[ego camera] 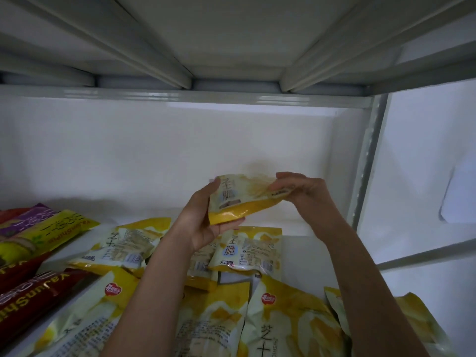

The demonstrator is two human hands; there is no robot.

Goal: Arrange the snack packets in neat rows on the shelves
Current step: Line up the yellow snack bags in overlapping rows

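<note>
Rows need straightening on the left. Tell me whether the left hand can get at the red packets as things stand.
Probably not yet: the left hand grips the yellow packet jointly with the right hand. The red packets lie unobstructed.

The held snack packet [239, 199] is cream-white on top with a yellow lower band and a pale blue patch behind dark characters. The packets lying on the shelf [296, 323] have the same cream and yellow colours, with a small red logo. At left, one wrapper [59, 228] is yellow-green, one [28, 217] is purple, and one [31, 300] is dark red with golden letters. The shelf board [309, 248] is white.
</note>
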